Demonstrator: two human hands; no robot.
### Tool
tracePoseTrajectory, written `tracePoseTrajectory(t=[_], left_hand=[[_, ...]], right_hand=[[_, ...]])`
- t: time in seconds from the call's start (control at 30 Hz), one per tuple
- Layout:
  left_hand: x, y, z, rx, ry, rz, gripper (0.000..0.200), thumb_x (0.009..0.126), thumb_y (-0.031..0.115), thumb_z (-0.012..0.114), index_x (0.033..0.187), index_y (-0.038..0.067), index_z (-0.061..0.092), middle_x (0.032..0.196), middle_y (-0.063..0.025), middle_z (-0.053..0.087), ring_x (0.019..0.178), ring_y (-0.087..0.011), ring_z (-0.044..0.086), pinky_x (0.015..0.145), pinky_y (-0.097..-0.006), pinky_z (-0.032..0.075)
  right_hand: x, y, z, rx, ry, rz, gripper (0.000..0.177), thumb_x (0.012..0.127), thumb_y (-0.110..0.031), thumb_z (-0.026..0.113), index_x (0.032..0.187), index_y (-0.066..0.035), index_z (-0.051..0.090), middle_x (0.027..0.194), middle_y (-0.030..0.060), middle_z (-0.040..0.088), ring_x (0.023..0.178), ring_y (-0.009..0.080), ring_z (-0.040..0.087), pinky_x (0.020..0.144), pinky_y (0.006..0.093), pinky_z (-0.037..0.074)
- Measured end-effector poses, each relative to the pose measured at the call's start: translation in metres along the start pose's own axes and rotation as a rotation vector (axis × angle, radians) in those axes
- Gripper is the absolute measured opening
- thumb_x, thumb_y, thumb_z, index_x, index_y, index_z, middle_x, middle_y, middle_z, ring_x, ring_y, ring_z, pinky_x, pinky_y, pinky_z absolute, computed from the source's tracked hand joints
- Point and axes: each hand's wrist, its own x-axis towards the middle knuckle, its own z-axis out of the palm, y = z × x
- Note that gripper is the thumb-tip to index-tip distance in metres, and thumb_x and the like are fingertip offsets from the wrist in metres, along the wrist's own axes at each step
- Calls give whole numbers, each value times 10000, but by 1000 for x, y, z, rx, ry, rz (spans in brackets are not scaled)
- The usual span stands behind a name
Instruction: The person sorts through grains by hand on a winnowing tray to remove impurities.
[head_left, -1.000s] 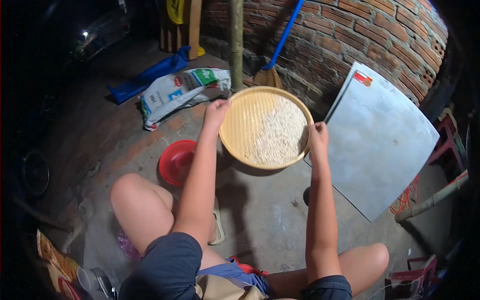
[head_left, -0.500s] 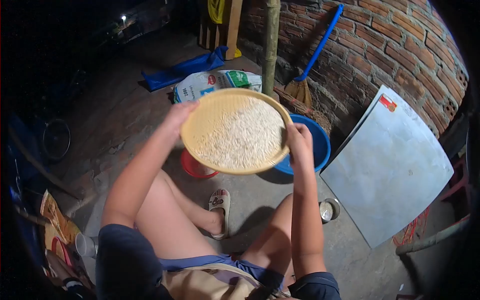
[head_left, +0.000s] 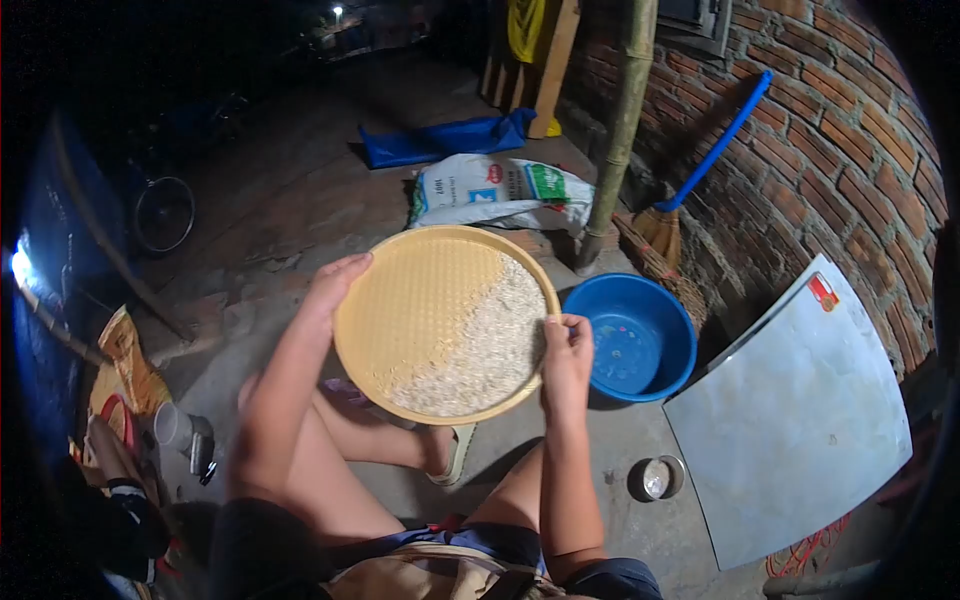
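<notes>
Between my hands is a round, yellow woven winnowing tray (head_left: 415, 300), held above my legs. Pale husked grain, which looks like rice (head_left: 490, 350), lies heaped along its right and lower side; the upper left of the weave is bare. My left hand (head_left: 340, 285) is closed on the tray's left rim, fingers partly hidden beneath. On the right rim my right hand (head_left: 567, 350) grips with the thumb on top. A blue plastic basin (head_left: 640, 340) stands on the ground just right of my right hand.
White printed sacks (head_left: 500, 190) and a blue tarp (head_left: 440, 140) lie ahead. A bamboo post (head_left: 622, 130) and a blue-handled broom (head_left: 715, 140) stand by the brick wall. At right are a grey panel (head_left: 800, 420) and a metal bowl (head_left: 660, 478). Another person's hand (head_left: 105, 440) shows at lower left.
The tray has come lower and a little left, and the grain has gathered toward its right side. My view has shifted, showing more of the blue basin; the red bowl is now hidden.
</notes>
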Motion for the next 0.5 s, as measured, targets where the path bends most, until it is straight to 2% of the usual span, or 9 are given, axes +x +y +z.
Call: tracePoseTrajectory(t=[0.03, 0.07, 0.13, 0.23, 0.3, 0.4, 0.43, 0.47, 0.5], left_hand=[[-12, -1, 2, -28, 55, 25, 235, 828, 165, 601, 978, -15, 602, 887, -113, 644, 751, -177, 631, 675, -292, 514], [-22, -8, 9, -75, 73, 49, 216, 831, 163, 598, 967, -5, 608, 882, -107, 644, 754, -172, 626, 674, -289, 510], [-35, -29, 28, -131, 40, 68, 211, 843, 164, 589, 974, 0, 606, 872, -86, 639, 751, -146, 606, 681, -276, 490], [-60, -43, 50, -162, -1, 75, 225, 840, 157, 593, 992, -9, 599, 878, -59, 630, 766, -121, 585, 693, -252, 470], [-63, -44, 32, -179, -66, 65, 228, 839, 154, 590, 995, -12, 598, 887, -70, 631, 771, -131, 594, 697, -252, 478], [-65, -27, -27, -119, -8, 59, 204, 835, 156, 591, 959, -5, 607, 864, -77, 638, 746, -152, 610, 681, -270, 500], [-67, -21, -44, -102, 4, 58, 191, 834, 157, 590, 940, -1, 611, 852, -79, 640, 735, -158, 614, 673, -277, 507], [-70, -23, -50, -110, 0, 44, 191, 834, 157, 590, 940, -1, 611, 852, -79, 640, 735, -158, 614, 673, -277, 507], [-73, -26, -58, -134, 15, 46, 180, 830, 155, 594, 925, 4, 614, 839, -73, 640, 727, -154, 612, 663, -278, 505]], right_hand=[[3, -2, -1, -83, -24, -24, 109, 839, -128, 576, 863, -61, 494, 671, -43, 451, 561, 33, 385, 476, 185, 319], [6, -12, -10, -20, -52, 71, 88, 832, -122, 576, 862, -58, 523, 683, -26, 492, 575, 47, 420, 500, 188, 345], [21, -15, -36, 39, -12, 87, 61, 812, -96, 587, 834, -42, 570, 736, 24, 569, 633, 86, 504, 579, 201, 408], [20, -27, -70, -6, -60, 109, 109, 821, -129, 573, 830, -20, 564, 735, 38, 582, 621, 100, 532, 574, 222, 434], [4, -30, -65, -169, -2, 104, 116, 823, -134, 565, 839, -18, 565, 721, 32, 574, 611, 95, 522, 557, 211, 423], [-40, -17, -17, -225, -12, 69, 113, 836, -151, 572, 873, -46, 548, 709, 4, 519, 583, 75, 453, 501, 219, 375], [-60, -16, 4, -204, -4, 54, 116, 839, -160, 578, 856, -48, 554, 708, -5, 521, 621, 69, 455, 534, 203, 362], [-63, 9, 10, -135, -30, -47, 122, 844, -164, 573, 848, -44, 547, 709, -1, 519, 635, 64, 449, 546, 197, 355], [-74, 3, 16, -170, -23, -68, 117, 845, -160, 563, 840, -44, 549, 714, 2, 523, 622, 63, 443, 530, 203, 355]])
